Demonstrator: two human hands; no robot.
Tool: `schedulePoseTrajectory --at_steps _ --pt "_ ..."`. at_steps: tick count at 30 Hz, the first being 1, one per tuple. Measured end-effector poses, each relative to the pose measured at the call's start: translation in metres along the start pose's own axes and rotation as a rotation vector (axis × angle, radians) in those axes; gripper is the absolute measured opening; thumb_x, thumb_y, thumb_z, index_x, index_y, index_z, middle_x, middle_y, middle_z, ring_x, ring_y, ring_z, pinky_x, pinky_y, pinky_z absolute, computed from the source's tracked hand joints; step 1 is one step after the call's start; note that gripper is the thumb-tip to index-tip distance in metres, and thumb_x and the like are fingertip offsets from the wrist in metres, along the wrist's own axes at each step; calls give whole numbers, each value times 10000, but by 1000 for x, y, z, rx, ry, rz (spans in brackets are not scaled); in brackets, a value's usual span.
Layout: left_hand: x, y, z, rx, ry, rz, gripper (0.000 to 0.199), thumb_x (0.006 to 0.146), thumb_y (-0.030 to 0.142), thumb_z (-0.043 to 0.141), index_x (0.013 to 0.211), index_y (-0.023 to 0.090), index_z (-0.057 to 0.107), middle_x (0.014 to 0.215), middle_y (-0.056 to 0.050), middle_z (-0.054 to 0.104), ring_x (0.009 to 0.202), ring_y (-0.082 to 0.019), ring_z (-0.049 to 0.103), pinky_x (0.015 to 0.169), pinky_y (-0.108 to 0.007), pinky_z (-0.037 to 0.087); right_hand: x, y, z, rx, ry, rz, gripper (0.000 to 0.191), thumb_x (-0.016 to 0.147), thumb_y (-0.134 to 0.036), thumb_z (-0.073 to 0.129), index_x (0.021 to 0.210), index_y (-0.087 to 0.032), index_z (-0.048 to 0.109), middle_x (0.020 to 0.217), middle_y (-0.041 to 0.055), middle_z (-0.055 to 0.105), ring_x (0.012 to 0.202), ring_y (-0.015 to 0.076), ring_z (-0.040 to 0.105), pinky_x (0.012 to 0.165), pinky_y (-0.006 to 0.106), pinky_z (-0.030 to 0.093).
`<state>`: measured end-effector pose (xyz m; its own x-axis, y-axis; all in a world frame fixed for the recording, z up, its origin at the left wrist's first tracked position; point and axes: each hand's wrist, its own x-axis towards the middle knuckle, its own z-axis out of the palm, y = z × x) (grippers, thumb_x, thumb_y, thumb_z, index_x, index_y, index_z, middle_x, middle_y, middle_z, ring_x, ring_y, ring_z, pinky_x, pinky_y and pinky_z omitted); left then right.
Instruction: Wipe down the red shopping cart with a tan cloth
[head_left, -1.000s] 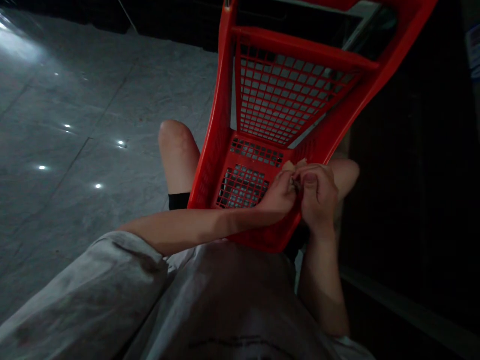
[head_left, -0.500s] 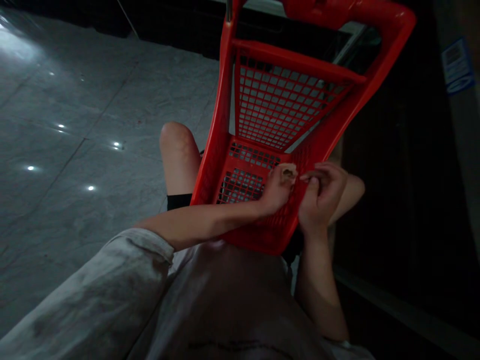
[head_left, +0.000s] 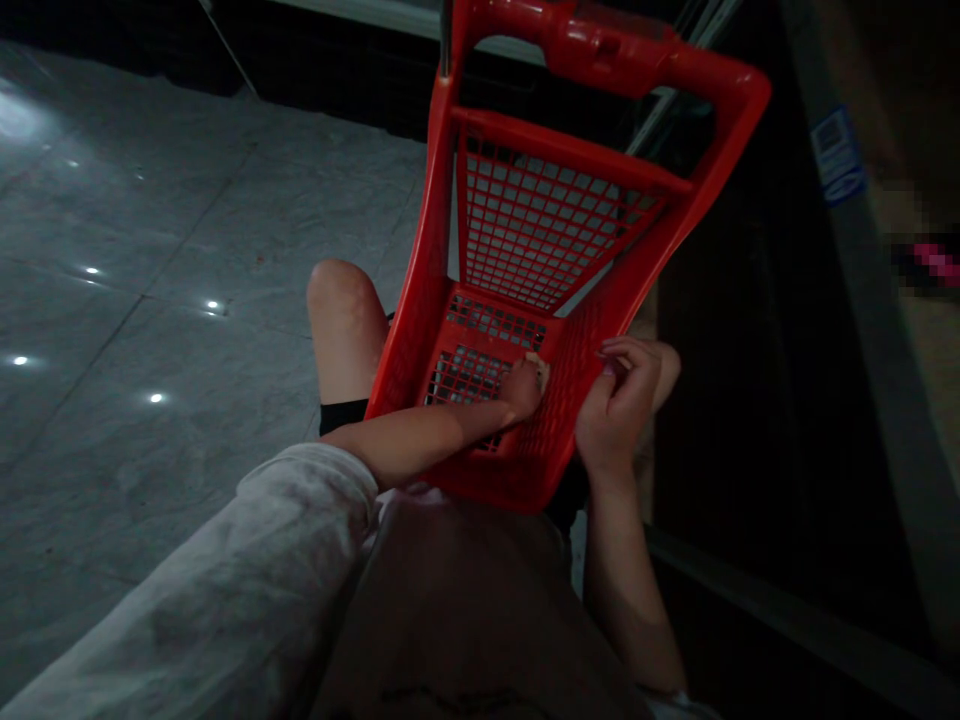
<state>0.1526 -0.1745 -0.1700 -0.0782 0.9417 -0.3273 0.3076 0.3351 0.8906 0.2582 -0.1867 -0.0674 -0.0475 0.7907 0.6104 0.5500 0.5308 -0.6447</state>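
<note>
A red plastic shopping basket with grid walls and a pull handle is tilted between my knees, its open side toward me. My left hand reaches down inside it, fingers closed around a small beige wad, perhaps a cloth or sponge. That wad is close to the basket's right inner wall, mostly covered by my fingers. Just outside the right rim, my right hand is curled with the thumb near the bent fingers; whether anything is in it I cannot make out.
Grey tiled floor with light reflections spreads on the left. A dark unit stands behind the basket. On the right is a dark surface with a blue-and-white label. My bare knee is beside the basket's left wall.
My left hand has moved away from my right hand, down and left into the basket, with the beige wad. The view has shifted slightly; my right hand stays by the rim.
</note>
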Motion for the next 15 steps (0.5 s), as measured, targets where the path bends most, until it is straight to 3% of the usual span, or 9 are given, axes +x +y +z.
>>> schedulePoseTrajectory --at_steps 2,5,7,9,12,15 --pt "13 24 4 -93 25 48 225 863 49 547 1041 138 652 1165 -121 711 1139 -235 650 1072 -380 469 5 -1 -2 -108 0 -6 342 839 -82 413 1114 -236 548 1130 75 585 1132 226 566 1030 490 475" --pt "40 66 6 -424 85 286 234 878 87 576 1089 160 644 1138 -64 713 1088 -176 659 1049 -313 481 11 2 -3 -215 1 24 391 856 -102 424 1202 -237 545 1262 100 575 1273 261 511 1136 568 374" --pt "50 78 4 -582 112 403 266 863 123 627 1124 172 636 1152 -52 709 1098 -173 653 1057 -308 478 11 6 -2 -224 -18 49 423 873 -106 417 1260 -236 529 1319 116 561 1296 265 501 1150 578 357" --pt "50 68 1 -572 106 355 266 865 140 625 1127 186 632 1157 -47 711 1109 -175 646 1055 -309 481 9 8 -1 -202 -41 66 426 896 -109 400 1285 -232 519 1324 121 564 1281 256 509 1145 568 370" --pt "33 22 0 -474 59 179 159 812 98 614 942 183 649 1002 -60 729 1029 -213 659 1006 -359 512 7 6 1 -175 -53 67 395 918 -113 384 1266 -227 532 1314 121 566 1276 248 505 1150 565 374" --pt "17 -20 1 -412 36 121 182 694 22 646 701 197 595 801 -62 697 942 -245 659 989 -401 509 7 2 1 -169 -62 62 379 917 -108 389 1238 -229 551 1317 117 560 1285 246 498 1155 566 375"
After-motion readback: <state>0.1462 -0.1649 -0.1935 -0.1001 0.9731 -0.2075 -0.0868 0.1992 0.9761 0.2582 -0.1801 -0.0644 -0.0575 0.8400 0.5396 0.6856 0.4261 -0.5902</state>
